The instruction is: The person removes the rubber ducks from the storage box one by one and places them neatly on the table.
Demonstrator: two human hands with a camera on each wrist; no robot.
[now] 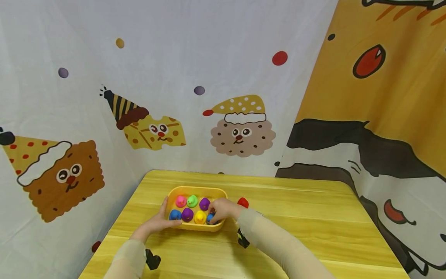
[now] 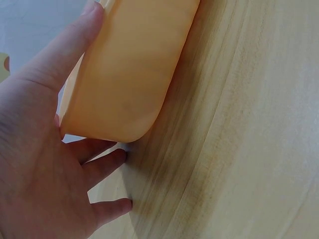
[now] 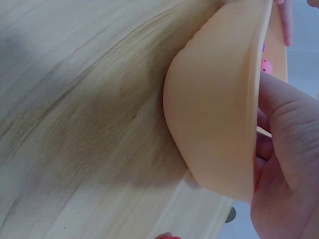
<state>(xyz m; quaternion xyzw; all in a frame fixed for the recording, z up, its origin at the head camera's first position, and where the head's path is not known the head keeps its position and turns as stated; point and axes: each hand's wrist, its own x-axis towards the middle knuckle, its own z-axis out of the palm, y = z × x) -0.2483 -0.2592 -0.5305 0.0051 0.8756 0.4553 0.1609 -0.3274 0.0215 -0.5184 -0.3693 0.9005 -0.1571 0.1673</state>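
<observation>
Head view: blue duck (image 1: 210, 218) sat inside the yellow-orange tray (image 1: 195, 227), right end, under the right hand (image 1: 225, 209). That hand's fingers were bent round it, apparently a pinch; right wrist view hid the fingertips behind the tray wall, so couldn't tell how firm.

Progress, my read: well along, not finished. Seven ducks in tray, blue one not yet released, one red piece (image 1: 243, 202) outside.

Blue duck looked small, smooth, rounded, mostly covered by fingers. Yellow duck (image 1: 200, 217) was just left of the right hand. Purple duck (image 1: 187, 214) lay between the hands, other blue duck (image 1: 175, 215) nearest the left thumb. Pink duck (image 1: 180, 201), green duck (image 1: 192, 201) and another purple duck (image 1: 204, 204) made the far row.

Left hand (image 1: 157, 224) braced the tray corner: thumb along near rim, fingers spread, fairly straight, no duck held. Red piece was on the desk (image 1: 296, 209), just beyond the right wrist.
</observation>
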